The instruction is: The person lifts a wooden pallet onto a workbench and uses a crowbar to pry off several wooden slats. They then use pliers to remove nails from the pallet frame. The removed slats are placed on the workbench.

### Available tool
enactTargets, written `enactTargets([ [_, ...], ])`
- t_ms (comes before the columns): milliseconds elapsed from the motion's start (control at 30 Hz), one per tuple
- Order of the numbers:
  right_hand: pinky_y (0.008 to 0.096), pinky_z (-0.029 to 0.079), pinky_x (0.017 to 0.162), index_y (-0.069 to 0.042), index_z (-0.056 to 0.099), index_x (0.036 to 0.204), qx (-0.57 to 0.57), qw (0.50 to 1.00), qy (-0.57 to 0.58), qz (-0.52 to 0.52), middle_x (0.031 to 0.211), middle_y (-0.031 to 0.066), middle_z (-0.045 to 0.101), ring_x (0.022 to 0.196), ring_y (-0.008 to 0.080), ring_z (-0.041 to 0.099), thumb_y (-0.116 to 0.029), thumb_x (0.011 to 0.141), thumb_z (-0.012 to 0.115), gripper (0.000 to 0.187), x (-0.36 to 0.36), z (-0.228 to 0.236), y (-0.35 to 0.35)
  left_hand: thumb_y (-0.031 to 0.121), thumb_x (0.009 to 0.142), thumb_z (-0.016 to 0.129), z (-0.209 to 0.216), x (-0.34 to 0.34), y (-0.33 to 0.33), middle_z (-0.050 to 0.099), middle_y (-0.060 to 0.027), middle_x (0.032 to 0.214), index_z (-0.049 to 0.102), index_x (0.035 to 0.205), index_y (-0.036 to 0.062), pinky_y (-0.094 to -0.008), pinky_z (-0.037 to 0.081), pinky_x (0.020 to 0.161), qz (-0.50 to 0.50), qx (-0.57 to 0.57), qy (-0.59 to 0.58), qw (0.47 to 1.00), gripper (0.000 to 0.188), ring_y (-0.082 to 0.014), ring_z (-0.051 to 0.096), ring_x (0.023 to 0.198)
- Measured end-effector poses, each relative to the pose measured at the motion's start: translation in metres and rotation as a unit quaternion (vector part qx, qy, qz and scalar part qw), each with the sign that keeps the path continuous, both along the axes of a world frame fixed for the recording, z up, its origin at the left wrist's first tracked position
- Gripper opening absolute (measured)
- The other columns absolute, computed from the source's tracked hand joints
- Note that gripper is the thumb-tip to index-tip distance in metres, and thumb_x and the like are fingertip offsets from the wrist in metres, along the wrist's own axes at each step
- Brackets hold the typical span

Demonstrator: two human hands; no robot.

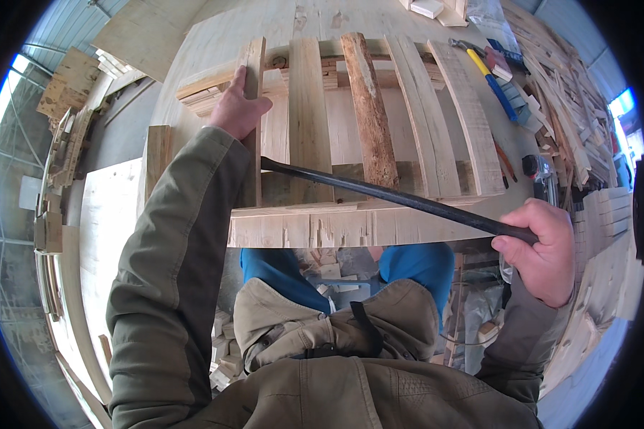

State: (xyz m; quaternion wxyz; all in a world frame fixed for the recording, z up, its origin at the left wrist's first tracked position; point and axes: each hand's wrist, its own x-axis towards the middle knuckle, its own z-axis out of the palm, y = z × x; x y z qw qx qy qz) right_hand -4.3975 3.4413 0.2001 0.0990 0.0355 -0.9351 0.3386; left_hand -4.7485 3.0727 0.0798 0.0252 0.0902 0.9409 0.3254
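A wooden pallet lies on the workbench in front of me, with several slats running away from me across its frame. My left hand grips its leftmost slat, index finger laid along the wood and thumb at the slat's right side. Wrapped around one end of a long black pry bar, my right hand is at the pallet's near right. The bar slants over the near side of the pallet, and its far tip meets the leftmost slat's right edge. One slat is rough with bark.
A hammer with a yellow and blue handle lies right of the pallet. Beyond it are piled wood strips. A tape measure sits near the bench's right side. Stacked boards stand at left. Wood scraps litter the floor below.
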Motion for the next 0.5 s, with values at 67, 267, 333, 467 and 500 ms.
enactTargets([
  [67, 0.0345, 0.047, 0.06, -0.001, 0.07, 0.09, -0.006, 1.0, 0.002, 0.001, 0.074, 0.0107, 0.066, 0.064, 0.0245, 0.064, -0.011, 0.078, 0.088, 0.024, -0.003, -0.01, 0.004, 0.035, 0.08, 0.074, 0.002, -0.001, -0.002, 0.065, -0.0264, 0.143, 0.024, 0.17, 0.0067, -0.0386, 0.048, 0.11, -0.002, 0.012, 0.005, 1.0, 0.108, -0.0353, 0.064, 0.131],
  [267, 0.0331, 0.047, 0.06, 0.001, 0.069, 0.09, -0.061, 0.998, -0.023, 0.001, 0.076, 0.0103, 0.067, 0.064, 0.02, 0.064, -0.006, 0.079, 0.089, 0.024, 0.002, -0.023, 0.012, 0.04, 0.079, 0.074, 0.014, 0.004, -0.003, 0.068, -0.027, 0.134, 0.023, 0.171, 0.0063, -0.0408, 0.051, 0.105, 0.011, -0.044, 0.029, 0.999, 0.11, -0.0375, 0.067, 0.124],
  [333, 0.033, 0.047, 0.06, 0.001, 0.069, 0.091, -0.06, 0.998, -0.014, 0.005, 0.076, 0.0101, 0.067, 0.064, 0.0196, 0.063, -0.005, 0.079, 0.089, 0.023, 0.002, -0.026, 0.014, 0.04, 0.079, 0.074, 0.015, 0.006, -0.001, 0.069, -0.0277, 0.133, 0.023, 0.171, 0.0061, -0.0415, 0.051, 0.105, 0.007, -0.037, 0.04, 0.998, 0.11, -0.0389, 0.067, 0.124],
  [467, 0.0337, 0.046, 0.059, 0.001, 0.07, 0.091, -0.051, 0.998, 0.015, 0.023, 0.076, 0.0106, 0.067, 0.064, 0.0208, 0.062, -0.005, 0.078, 0.089, 0.024, 0.0, -0.033, 0.017, 0.04, 0.079, 0.074, 0.013, 0.007, -0.004, 0.068, -0.0291, 0.134, 0.023, 0.17, 0.0058, -0.0426, 0.051, 0.106, 0.0, -0.019, 0.059, 0.998, 0.11, -0.0405, 0.066, 0.125],
  [500, 0.034, 0.046, 0.059, 0.001, 0.07, 0.091, -0.054, 0.998, 0.015, 0.023, 0.076, 0.0109, 0.067, 0.063, 0.0213, 0.063, -0.006, 0.078, 0.089, 0.024, -0.001, -0.034, 0.017, 0.04, 0.079, 0.074, 0.013, 0.006, -0.004, 0.068, -0.0294, 0.134, 0.024, 0.17, 0.0057, -0.0427, 0.05, 0.106, -0.001, -0.018, 0.064, 0.998, 0.11, -0.0407, 0.066, 0.126],
])
